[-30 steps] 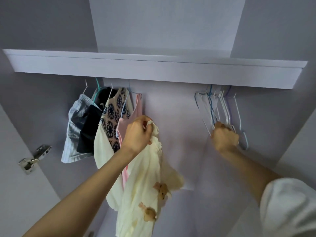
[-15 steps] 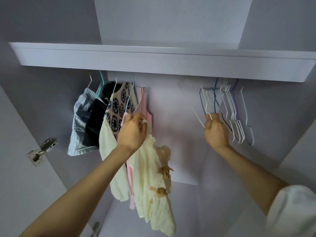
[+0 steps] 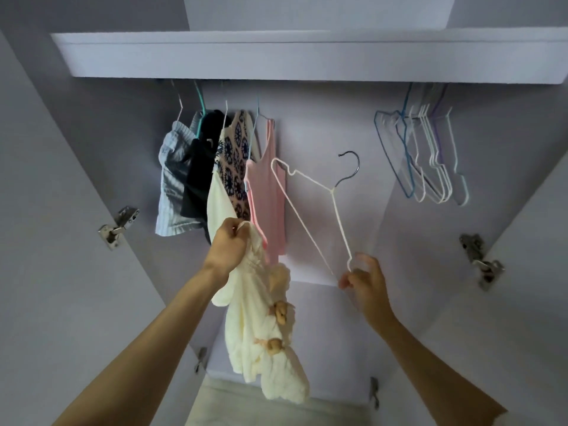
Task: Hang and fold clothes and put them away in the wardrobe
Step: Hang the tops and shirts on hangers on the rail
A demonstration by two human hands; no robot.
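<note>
Both forearms are bare, with no sleeve showing in the now view. The left hand (image 3: 226, 247) and the right hand (image 3: 365, 282) wear no gloves, rings or watch.

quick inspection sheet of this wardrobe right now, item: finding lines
surface: pale lilac wardrobe shelf above the hanging space
job's things: cream knitted garment with tan bows; white wire hanger, off the rail, tilted
clutter: nothing seen
hands: left hand grips the garment's top; right hand pinches the hanger's lower corner
cables: nothing seen
surroundings: hung clothes at left, spare hangers at right, metal door hinges
</note>
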